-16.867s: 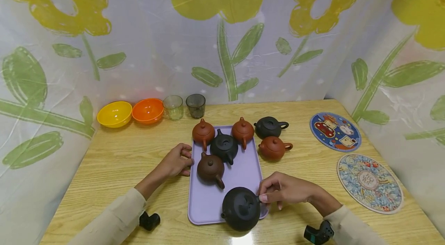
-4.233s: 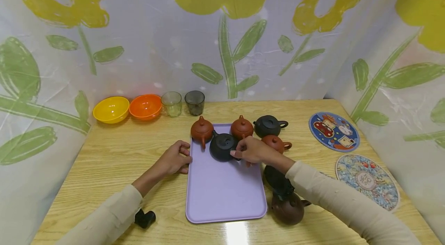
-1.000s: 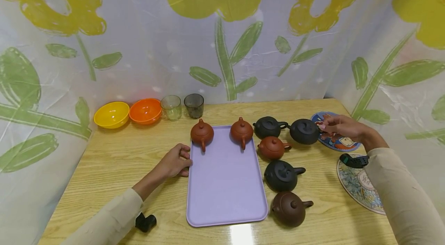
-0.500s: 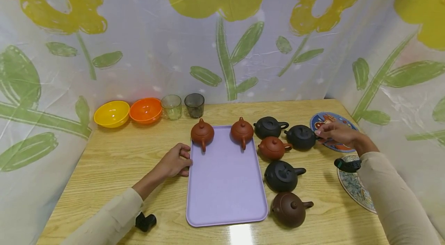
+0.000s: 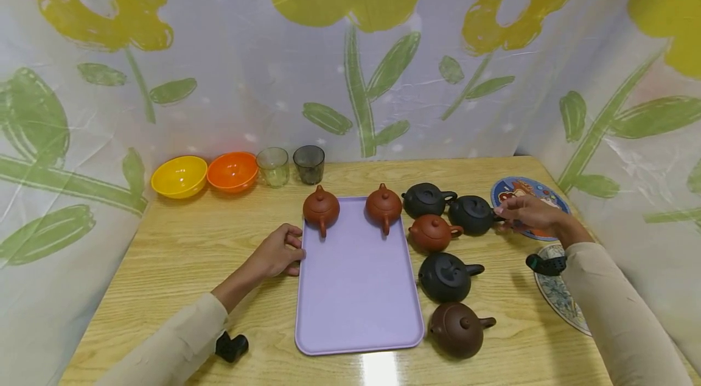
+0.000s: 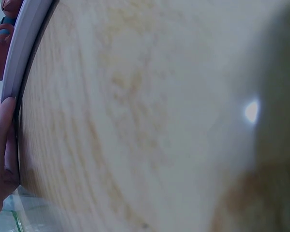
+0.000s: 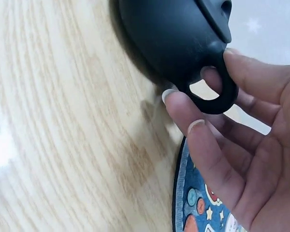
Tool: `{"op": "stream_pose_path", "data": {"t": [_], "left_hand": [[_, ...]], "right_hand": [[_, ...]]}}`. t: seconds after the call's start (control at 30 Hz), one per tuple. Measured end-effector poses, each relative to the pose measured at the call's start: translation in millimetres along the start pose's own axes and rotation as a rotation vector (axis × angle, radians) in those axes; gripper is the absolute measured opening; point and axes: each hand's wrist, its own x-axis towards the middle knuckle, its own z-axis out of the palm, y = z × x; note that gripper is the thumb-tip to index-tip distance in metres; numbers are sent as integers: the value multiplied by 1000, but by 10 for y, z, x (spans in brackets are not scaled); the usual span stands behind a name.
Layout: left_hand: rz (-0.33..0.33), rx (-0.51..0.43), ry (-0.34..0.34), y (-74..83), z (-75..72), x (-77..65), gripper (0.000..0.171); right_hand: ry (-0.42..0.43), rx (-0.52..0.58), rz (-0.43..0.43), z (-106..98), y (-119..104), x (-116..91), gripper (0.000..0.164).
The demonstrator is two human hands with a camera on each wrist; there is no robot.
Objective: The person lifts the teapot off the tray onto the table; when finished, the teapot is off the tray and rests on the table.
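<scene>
My right hand pinches the ring handle of a black teapot, its thumb on top and fingers around the loop. This teapot stands on the table, right of the tray. My left hand grips the left rim of the lilac tray; in the left wrist view its fingers meet the tray's edge. Two reddish clay teapots, one at the left corner and one at the right corner, sit at the tray's far end.
Beside the tray's right edge stand another black teapot, a reddish teapot, a larger black teapot and a brown teapot. Bowls and glasses line the back left. Round mats lie at right.
The brown and two black teapots have left the tray for the table at its right. In the last second my right hand lowered the black teapot. The left hand stays at the rim.
</scene>
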Motion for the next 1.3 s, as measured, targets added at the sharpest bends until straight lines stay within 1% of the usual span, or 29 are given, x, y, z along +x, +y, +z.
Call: {"op": "stream_pose_path", "data": {"t": [0.1,0.23,0.33,0.4,0.5,0.57,0.73,0.97,1.07,1.2,1.3], "left_hand": [[7,-7,-3,-5,5,6,48],[18,-19,-8,-9,8,9,48],[23,-24,-6,-11,6,8,48],[23,-22,-5,-12,6,6,48],[22,-23,-5,-14,10,3,48],[21,-21,-7,-19,13,3,49],[18,-20,-5,-17,18,0,49],[20,3,-1,3,21,-2,47],[21,8,1,5,16,-10,47],[25,-1,-2,5,0,-22,48],[24,-9,-5,9,-5,-25,48]], "right_hand": [[39,-25,4,8,-6,-25,49],[138,-33,11,1,-57,-79,59],[212,-2,19,-12,-145,-121,59],[248,15,7,-10,-221,-144,59],[277,36,-25,25,-358,-180,57],[291,28,-52,83,-469,-192,55],[288,4,-81,322,-808,-187,50],[213,61,-136,750,-1296,-105,46],[169,77,-153,960,-1476,-22,42],[123,104,-154,1252,-1691,138,36],[96,103,-153,1451,-1828,256,35]]}}
